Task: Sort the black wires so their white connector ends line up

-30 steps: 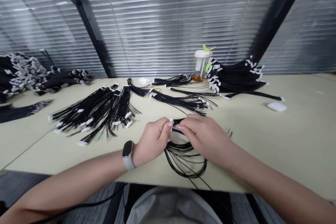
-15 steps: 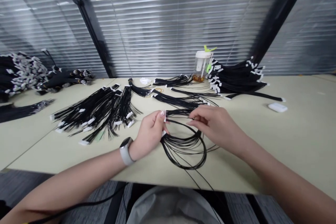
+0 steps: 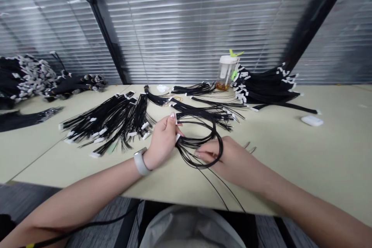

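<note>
My left hand (image 3: 162, 139), with a white band on the wrist, is closed on the white-tipped ends of a coil of thin black wires (image 3: 200, 139) held just above the table (image 3: 290, 155). My right hand (image 3: 229, 157) pinches the lower right of the same coil, fingers curled round the strands. Loose strands trail from the coil toward the table's near edge. A fanned heap of black wires with white connectors (image 3: 113, 122) lies just left of my left hand.
More wire bundles (image 3: 209, 110) lie behind the coil, and a big stack (image 3: 261, 87) sits at the back right beside a clear lidded cup (image 3: 226, 71). A small white case (image 3: 311, 120) rests far right. Further heaps (image 3: 26, 77) fill the left table.
My left hand has risen and moved back with the wire ends. My right hand has slid from the top of the coil down to its lower right, and the loop has tightened.
</note>
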Demonstrator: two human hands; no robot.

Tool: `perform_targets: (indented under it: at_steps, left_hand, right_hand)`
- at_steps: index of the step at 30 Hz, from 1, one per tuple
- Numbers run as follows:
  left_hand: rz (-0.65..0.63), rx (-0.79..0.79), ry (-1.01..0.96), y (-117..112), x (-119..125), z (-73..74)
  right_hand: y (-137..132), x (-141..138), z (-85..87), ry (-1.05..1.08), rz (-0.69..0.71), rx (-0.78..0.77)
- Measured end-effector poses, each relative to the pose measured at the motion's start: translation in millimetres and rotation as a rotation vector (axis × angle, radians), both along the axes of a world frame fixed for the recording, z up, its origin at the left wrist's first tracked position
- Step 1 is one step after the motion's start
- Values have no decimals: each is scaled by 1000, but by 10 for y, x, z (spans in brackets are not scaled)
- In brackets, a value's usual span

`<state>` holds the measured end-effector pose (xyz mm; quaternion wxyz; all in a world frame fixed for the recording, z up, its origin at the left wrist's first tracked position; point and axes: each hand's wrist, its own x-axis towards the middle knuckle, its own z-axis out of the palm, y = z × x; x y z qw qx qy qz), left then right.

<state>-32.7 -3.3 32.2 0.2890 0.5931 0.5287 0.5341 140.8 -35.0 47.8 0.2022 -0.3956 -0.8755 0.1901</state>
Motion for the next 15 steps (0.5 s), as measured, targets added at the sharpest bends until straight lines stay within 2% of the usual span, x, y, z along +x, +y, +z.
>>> perform_targets:
  at_steps: [4, 9, 15]
  left_hand:
    - [-10, 7, 23, -12, 7, -8]
    - [-16, 14, 24, -14, 11, -2]
    - [-23, 16, 27, -11, 7, -3]
  right_hand:
    - [-3, -75, -87, 35, 55, -35]
    - [-32, -75, -71, -38, -43, -23]
    - [-34, -35, -24, -141, -72, 121]
